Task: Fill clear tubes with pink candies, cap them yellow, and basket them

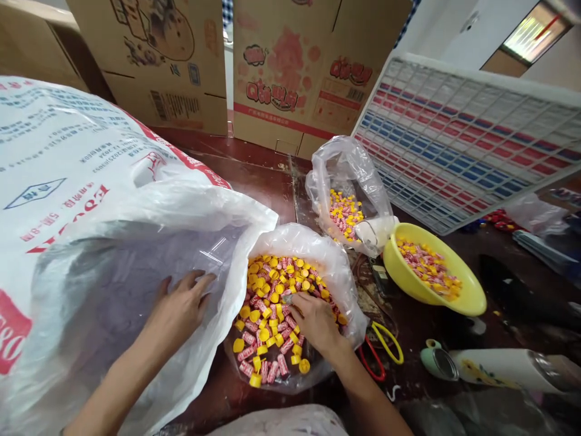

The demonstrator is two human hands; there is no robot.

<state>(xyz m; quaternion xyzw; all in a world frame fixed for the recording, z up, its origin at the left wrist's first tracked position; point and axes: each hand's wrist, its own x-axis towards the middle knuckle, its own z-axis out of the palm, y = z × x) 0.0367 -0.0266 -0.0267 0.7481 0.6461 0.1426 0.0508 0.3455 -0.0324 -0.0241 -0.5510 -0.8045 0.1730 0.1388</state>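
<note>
Workshop, printed cartons [281, 66], bulk sack [104, 139]

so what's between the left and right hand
In the head view: the white sack's open edge, then yellow and pink pieces in the clear bag.

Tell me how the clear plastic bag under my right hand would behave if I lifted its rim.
The clear plastic bag would probably flop, since its thin wall looks crumpled. The yellow caps and pink-and-white cylinders inside lie loose, so they would likely slide together. The cylinders' round sides suggest some may roll.
</note>
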